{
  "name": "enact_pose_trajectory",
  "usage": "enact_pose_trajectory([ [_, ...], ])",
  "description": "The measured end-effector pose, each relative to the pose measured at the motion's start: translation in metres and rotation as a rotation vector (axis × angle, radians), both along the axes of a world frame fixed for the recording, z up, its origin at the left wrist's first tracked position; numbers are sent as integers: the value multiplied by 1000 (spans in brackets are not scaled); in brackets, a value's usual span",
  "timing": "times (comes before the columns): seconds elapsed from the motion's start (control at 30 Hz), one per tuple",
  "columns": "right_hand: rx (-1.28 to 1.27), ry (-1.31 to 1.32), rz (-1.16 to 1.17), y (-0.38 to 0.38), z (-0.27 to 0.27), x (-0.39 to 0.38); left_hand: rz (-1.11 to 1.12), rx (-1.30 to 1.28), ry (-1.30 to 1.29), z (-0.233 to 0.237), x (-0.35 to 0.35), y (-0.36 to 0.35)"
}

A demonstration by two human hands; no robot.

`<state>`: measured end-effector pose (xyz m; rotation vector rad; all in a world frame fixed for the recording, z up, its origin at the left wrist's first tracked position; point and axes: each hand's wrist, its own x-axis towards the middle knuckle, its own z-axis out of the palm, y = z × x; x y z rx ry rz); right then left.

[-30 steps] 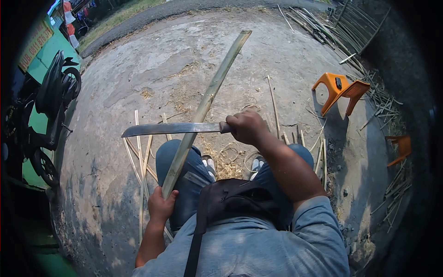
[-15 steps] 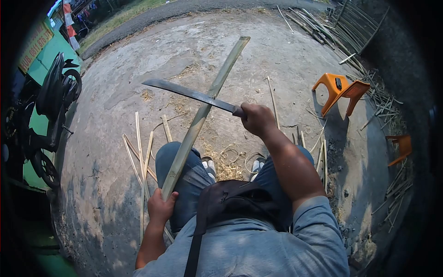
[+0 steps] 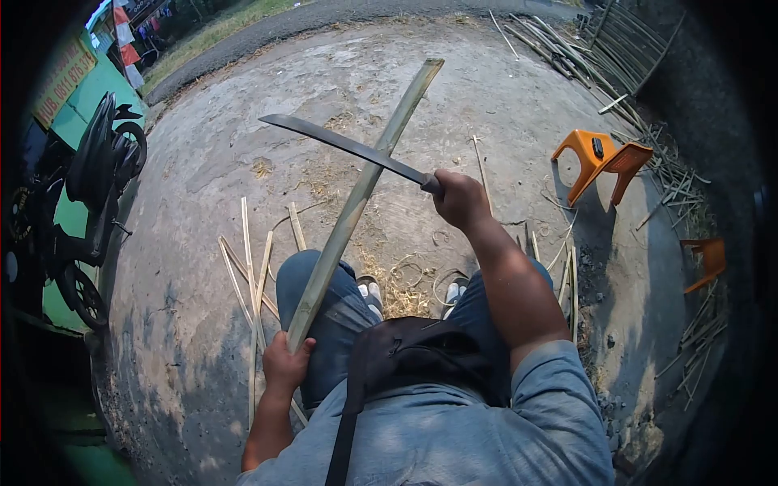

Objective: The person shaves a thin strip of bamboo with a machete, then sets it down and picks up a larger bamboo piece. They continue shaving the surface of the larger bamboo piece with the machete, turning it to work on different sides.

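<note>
My left hand (image 3: 286,360) grips the near end of a long greenish bamboo strip (image 3: 352,209), which slants up and away across my left thigh. In my right hand (image 3: 463,199) is the handle of a machete (image 3: 340,144). Its long dark blade points to the left and crosses the bamboo above the middle of the strip, seemingly touching it. The fingers of both hands are wrapped closed.
Thin split strips (image 3: 258,283) lie by my left leg, with shavings (image 3: 405,300) between my feet. An orange plastic chair (image 3: 585,158) stands at right, near piled bamboo sticks (image 3: 559,53). A motorcycle (image 3: 89,202) is parked at left.
The machete and my right hand have shifted slightly up the bamboo strip and a little right. My left hand keeps its hold on the near end.
</note>
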<state>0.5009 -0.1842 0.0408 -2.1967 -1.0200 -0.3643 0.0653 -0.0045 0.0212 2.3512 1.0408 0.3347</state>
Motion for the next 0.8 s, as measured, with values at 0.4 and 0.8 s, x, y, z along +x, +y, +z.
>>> enact_pose_trajectory([
  [0.4, -133, -160, 261, -2, 3, -29, -11, 16, 40, 5, 2, -2],
  [0.8, -109, -70, 159, 0, -5, -10, -24, -37, 34, 1, 0, 5],
])
